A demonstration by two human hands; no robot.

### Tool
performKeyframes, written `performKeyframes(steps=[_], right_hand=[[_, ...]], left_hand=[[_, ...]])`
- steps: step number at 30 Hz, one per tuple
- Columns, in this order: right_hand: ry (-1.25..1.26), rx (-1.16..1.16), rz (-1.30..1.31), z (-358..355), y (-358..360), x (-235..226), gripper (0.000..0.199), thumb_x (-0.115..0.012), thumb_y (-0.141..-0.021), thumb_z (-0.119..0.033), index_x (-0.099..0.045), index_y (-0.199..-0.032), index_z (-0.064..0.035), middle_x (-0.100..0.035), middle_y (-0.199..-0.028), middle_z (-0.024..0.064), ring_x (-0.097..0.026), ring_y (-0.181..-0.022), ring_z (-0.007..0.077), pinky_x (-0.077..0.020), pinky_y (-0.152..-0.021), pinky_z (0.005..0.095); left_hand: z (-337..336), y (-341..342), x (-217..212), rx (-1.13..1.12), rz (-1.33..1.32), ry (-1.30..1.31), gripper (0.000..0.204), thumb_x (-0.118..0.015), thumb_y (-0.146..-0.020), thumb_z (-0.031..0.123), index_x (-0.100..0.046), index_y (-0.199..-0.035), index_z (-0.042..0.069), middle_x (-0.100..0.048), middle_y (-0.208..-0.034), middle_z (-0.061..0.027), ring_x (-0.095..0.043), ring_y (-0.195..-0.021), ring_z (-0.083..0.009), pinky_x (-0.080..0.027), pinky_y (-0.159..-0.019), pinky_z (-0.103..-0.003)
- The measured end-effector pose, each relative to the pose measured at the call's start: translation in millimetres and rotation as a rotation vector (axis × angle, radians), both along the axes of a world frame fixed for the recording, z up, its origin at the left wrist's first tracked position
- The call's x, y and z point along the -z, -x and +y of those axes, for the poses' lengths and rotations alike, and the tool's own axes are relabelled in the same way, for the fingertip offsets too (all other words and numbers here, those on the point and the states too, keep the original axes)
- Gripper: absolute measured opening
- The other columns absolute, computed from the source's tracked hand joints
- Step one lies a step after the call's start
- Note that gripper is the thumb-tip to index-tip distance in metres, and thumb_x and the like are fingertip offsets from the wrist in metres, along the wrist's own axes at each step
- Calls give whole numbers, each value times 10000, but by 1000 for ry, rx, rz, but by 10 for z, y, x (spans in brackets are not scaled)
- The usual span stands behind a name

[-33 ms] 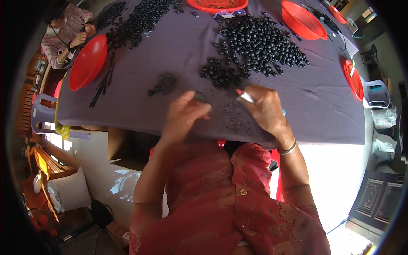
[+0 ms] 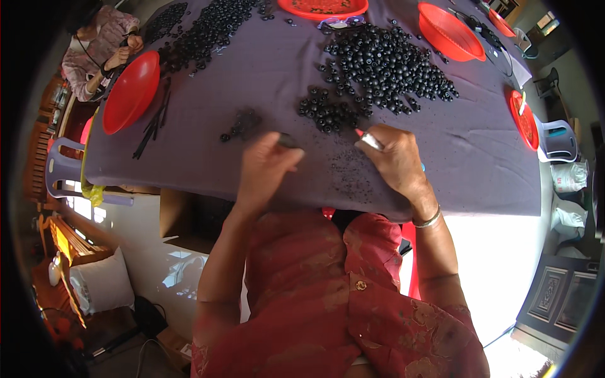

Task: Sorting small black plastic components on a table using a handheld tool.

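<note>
Two hands rest on the grey tablecloth [image 2: 479,164]. The left hand [image 2: 265,169] pinches a dark bead [image 2: 288,140]; the right hand [image 2: 396,157] grips a thin metal tool [image 2: 370,140]. A small bead heap [image 2: 328,112] lies at twelve o'clock, with a red bowl [image 2: 131,92] at ten.

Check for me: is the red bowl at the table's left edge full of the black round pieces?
No, the red bowl looks empty; the black round pieces lie on the grey cloth.

Five red bowls or plates sit on the purple-covered table [image 2: 265,75]: one at the left [image 2: 131,92], one at the far edge [image 2: 322,7], two far right [image 2: 451,31] [image 2: 501,22], one at the right [image 2: 524,120]. Two dense heaps of black beads [image 2: 384,63] [image 2: 208,28], far too many to count. Two plastic chairs [image 2: 60,170] [image 2: 558,138].
</note>
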State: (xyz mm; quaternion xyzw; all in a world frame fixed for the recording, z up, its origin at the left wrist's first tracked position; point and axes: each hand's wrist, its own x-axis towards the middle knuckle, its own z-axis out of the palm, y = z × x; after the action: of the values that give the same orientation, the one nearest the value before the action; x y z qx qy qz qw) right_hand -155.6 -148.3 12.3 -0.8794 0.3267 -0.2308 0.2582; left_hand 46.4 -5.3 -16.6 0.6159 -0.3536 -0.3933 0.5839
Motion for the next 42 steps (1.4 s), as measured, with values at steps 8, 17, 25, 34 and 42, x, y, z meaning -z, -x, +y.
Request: performKeyframes(steps=[8,17,25,34,42], right_hand=[[8,-161,-111,-150,-353,95,157,-721,-741,-51,-645,-874,-13,-596,-774,103,-598,-668,254,-459,-617,347],[181,-165,15,-179,-378,27,184,-703,-694,-33,-647,-870,-28,-587,-775,80,-605,-684,270,-469,-614,363],[-117,-371,-246,307,-224,-258,271,-649,-649,85,-655,-899,-21,-590,-799,44,-586,-690,145,-463,-611,263],[-455,-480,-529,326,-171,-100,182,-729,-739,49,-630,-889,19,-581,-815,53,-662,-734,137,-545,-602,254],[-353,-494,-400,366,-102,-258,105,-741,-773,-18,-655,-832,-6,-568,-758,40,-610,-654,119,-501,-595,270]], left_hand=[[-59,-444,235,-437,-829,48,266,-744,-783,61,-617,-998,-32,-593,-751,-45,-560,-665,-101,-469,-603,-262],[-60,-60,178,-357,-376,197,163,-702,-829,64,-616,-941,-16,-620,-790,-15,-578,-687,-76,-460,-639,-220],[1,400,-202,119,339,125,118,-641,-891,91,-596,-994,53,-601,-820,14,-530,-732,-61,-422,-638,-213],[-19,489,-77,268,848,200,135,-605,-908,67,-566,-1036,79,-634,-910,0,-535,-703,-87,-423,-659,-228],[22,409,103,405,973,178,173,-614,-892,52,-546,-1051,68,-641,-952,-59,-648,-787,-137,-561,-735,-287]])
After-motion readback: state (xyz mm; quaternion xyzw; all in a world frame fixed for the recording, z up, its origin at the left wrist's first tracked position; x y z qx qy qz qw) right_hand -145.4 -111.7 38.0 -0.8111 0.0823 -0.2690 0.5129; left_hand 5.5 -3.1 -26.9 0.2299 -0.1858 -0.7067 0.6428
